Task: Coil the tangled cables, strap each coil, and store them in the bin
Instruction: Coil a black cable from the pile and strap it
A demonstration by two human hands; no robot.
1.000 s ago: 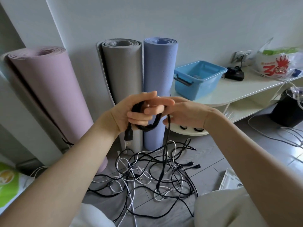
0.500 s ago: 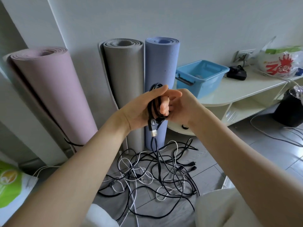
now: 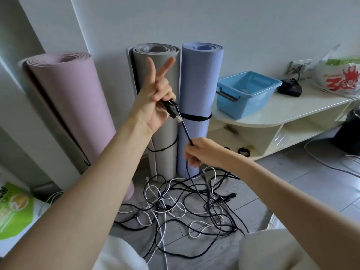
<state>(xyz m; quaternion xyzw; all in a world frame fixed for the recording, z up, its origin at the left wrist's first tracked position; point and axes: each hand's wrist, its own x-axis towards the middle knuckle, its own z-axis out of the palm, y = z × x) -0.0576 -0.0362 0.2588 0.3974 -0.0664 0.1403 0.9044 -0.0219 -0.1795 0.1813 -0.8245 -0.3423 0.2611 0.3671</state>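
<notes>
Floor tangle [image 3: 187,207] below; left hand [image 3: 153,102] pinches the plug [image 3: 173,112], two fingers [image 3: 151,69] straight (a coiling form, probably), right hand [image 3: 204,152] grips the cable [image 3: 186,133] taut.

Soft, even daylight, brighter to the right of the blue bin [image 3: 247,92]; shadows beside it are faint. Wide-angle bending curves the wall edges left of it. Slight softness throughout.

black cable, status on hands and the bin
Left hand pinches the black cable at its plug, two fingers raised. Right hand grips it lower down. Blue bin on shelf. Rest lies tangled on floor.
</notes>
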